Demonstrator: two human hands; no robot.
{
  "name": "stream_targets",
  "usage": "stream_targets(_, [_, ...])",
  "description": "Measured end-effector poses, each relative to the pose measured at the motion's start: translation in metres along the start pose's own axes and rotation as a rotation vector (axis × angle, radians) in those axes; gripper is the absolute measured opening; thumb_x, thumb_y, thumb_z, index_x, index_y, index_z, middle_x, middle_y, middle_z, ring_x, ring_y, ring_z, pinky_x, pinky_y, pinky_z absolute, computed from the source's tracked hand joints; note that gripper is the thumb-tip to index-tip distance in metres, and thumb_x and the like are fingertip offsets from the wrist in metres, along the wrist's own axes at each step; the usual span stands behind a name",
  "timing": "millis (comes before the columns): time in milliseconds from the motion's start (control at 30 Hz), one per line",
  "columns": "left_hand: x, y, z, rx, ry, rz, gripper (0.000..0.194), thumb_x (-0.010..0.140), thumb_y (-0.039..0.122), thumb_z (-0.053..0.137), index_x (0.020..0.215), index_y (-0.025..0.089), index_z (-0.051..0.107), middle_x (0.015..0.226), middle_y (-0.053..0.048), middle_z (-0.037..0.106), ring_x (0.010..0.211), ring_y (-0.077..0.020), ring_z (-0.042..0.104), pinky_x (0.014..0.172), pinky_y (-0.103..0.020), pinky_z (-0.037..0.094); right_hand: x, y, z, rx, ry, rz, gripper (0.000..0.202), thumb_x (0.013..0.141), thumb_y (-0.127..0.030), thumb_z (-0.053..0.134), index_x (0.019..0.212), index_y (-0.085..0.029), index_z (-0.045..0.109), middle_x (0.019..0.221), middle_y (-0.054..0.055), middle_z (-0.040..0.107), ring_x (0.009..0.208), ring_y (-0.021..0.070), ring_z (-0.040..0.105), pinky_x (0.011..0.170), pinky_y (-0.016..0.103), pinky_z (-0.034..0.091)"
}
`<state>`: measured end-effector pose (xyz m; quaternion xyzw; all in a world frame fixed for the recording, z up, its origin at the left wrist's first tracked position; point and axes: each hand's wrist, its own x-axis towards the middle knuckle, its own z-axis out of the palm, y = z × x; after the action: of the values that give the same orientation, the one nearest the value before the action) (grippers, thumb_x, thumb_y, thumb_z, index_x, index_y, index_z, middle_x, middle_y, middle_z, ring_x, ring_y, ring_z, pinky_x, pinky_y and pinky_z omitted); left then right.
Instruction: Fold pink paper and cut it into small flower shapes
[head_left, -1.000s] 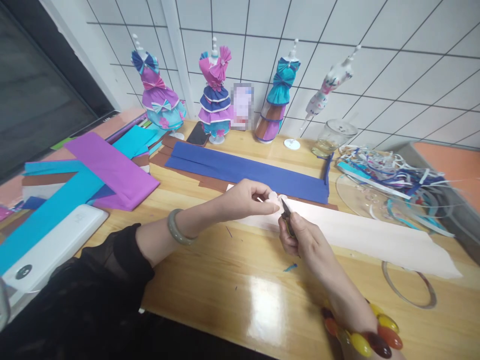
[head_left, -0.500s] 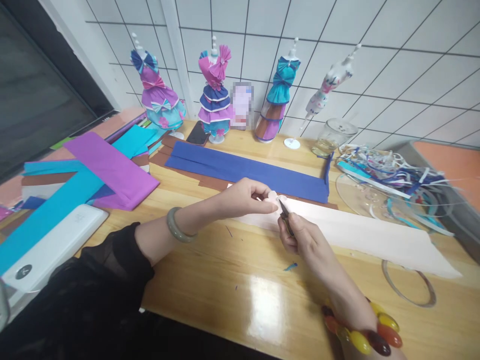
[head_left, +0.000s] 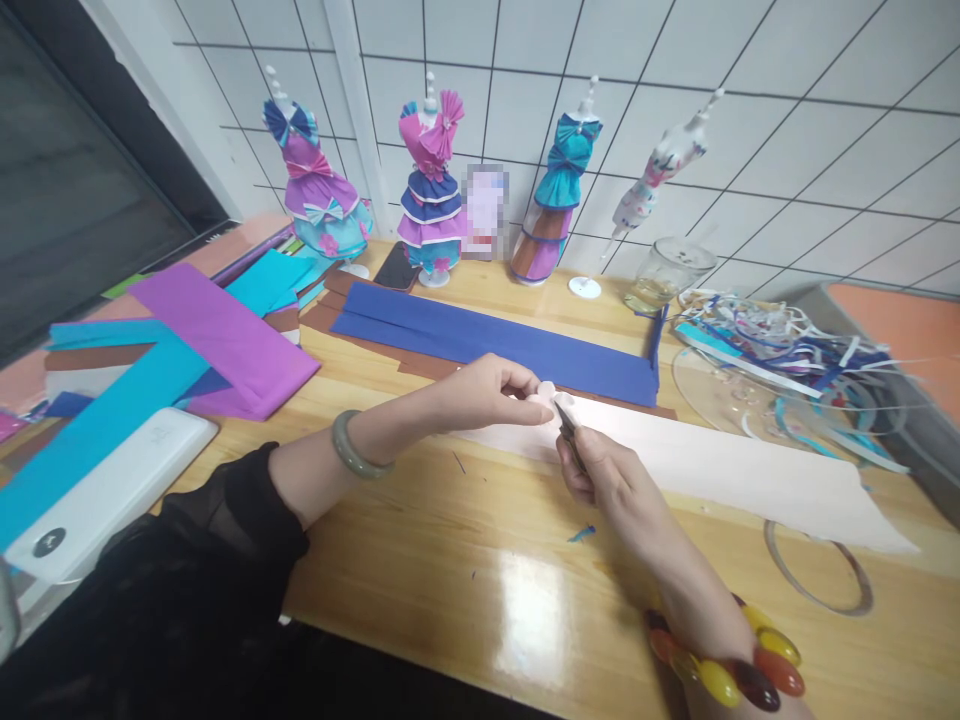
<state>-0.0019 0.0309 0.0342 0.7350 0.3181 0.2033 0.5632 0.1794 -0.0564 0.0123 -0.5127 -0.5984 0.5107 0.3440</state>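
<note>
Between the fingertips of my left hand is a small pale pink flower-like piece. My right hand is closed round a small dark pointed tool, which looks like scissors or snips. Its tip touches the pale piece or lies right against it. Under and beyond both hands stretches a long pale pink strip. A wide dark blue strip lies behind it, over brown material.
Dressed mini mannequins and a bare one stand along the wall. A glass and a heap of scraps lie right; coloured strips and a white device left. A clear ring sits front right.
The pale piece has turned slightly at my fingertips and shows a little more above them. The tool's tip has shifted slightly. Both hands stay almost in the same place.
</note>
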Motion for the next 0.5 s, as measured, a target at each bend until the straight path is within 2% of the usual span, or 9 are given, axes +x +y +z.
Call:
stream_targets(333, [0.0001, -0.0015, -0.0005, 0.013, -0.002, -0.001, 0.029, 0.073, 0.043, 0.055, 0.071, 0.014, 0.056, 0.061, 0.003, 0.035, 0.056, -0.0072, 0.030, 0.052, -0.022, 0.022, 0.0012, 0.0025, -0.0003, -0.065, 0.025, -0.013, 0.038, 0.094, -0.045, 0.028, 0.069, -0.020, 0.042, 0.055, -0.005, 0.029, 0.050, 0.0109, 0.028, 0.047, 0.024, 0.025])
stream_targets(500, [0.0005, -0.0027, -0.0012, 0.014, -0.003, -0.007, 0.030, 0.072, 0.042, 0.056, 0.064, 0.015, 0.048, 0.060, 0.004, 0.031, 0.056, -0.0071, 0.028, 0.051, -0.023, 0.021, -0.0001, 0.0029, -0.0008, -0.099, 0.036, -0.022, 0.038, 0.094, -0.044, 0.028, 0.068, -0.019, 0.041, 0.056, -0.004, 0.031, 0.051, 0.0105, 0.030, 0.048, 0.024, 0.025])
